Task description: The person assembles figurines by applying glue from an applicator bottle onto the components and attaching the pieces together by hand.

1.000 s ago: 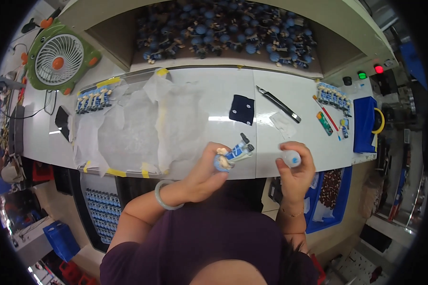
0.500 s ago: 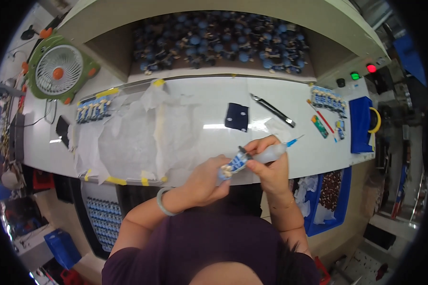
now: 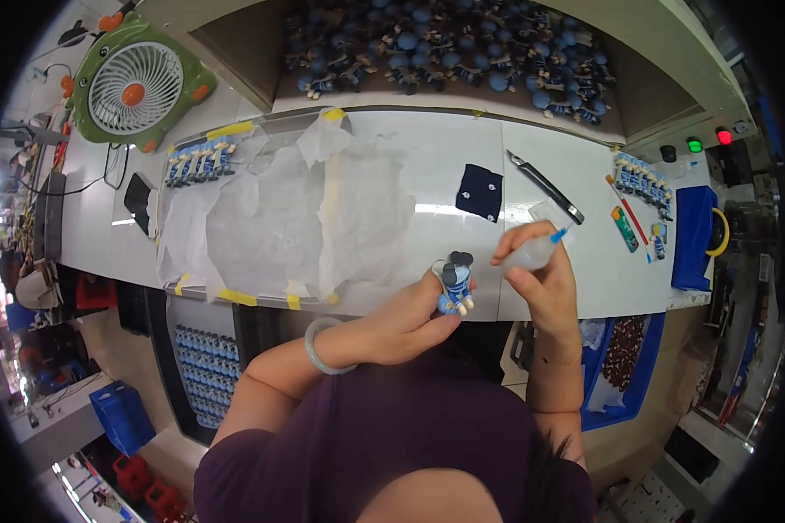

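A small assembly workshop is shown: a white workbench (image 3: 427,174) is covered with taped tissue paper (image 3: 279,218), a bin of identical blue figurines (image 3: 462,52) is set behind it, finished rows (image 3: 199,161) are lined up, and indicator lamps (image 3: 706,141) are mounted nearby.

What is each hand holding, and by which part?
The left hand pinches a small blue figurine at its lower end. The right hand grips a small clear bottle around its body, blue tip pointing away.
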Demonstrator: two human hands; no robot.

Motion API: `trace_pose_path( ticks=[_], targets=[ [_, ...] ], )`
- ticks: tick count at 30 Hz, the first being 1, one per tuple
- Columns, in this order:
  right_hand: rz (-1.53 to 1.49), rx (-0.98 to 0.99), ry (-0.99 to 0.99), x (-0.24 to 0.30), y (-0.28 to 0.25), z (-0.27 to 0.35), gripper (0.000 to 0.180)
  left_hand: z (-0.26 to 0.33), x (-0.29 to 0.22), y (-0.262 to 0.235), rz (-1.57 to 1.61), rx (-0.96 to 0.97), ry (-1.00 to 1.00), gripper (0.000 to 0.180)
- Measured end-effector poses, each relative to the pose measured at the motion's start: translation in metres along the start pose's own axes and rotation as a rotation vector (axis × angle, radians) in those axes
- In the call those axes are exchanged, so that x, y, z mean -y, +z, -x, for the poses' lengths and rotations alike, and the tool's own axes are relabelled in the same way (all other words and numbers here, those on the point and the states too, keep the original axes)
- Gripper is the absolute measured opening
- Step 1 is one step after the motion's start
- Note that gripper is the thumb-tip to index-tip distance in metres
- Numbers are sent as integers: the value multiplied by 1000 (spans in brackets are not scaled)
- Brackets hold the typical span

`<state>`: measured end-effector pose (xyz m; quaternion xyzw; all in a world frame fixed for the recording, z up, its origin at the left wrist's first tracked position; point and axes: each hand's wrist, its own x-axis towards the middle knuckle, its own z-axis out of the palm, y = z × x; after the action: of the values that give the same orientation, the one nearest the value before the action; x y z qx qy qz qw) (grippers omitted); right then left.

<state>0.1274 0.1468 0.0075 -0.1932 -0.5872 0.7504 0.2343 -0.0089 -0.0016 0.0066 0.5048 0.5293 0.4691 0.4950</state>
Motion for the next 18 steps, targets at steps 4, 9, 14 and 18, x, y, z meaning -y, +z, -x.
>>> trace_pose_path(
  ticks=[4, 9, 14, 18],
  targets=[
    [123, -46, -28, 3, -3, 30, 26, -2, 6, 2, -139, -137, 69, 38],
    [670, -147, -139, 3, -4, 49, 27, -6, 16, 7, -503, -368, 348, 43],
    [887, -274, -314, 5, 2, 49, 30, -4, 12, 6, -561, -355, 284, 40],
    [1088, -333, -436, 5, 5, 51, 34, -4, 9, 7, -576, -385, 259, 46]
  ],
)
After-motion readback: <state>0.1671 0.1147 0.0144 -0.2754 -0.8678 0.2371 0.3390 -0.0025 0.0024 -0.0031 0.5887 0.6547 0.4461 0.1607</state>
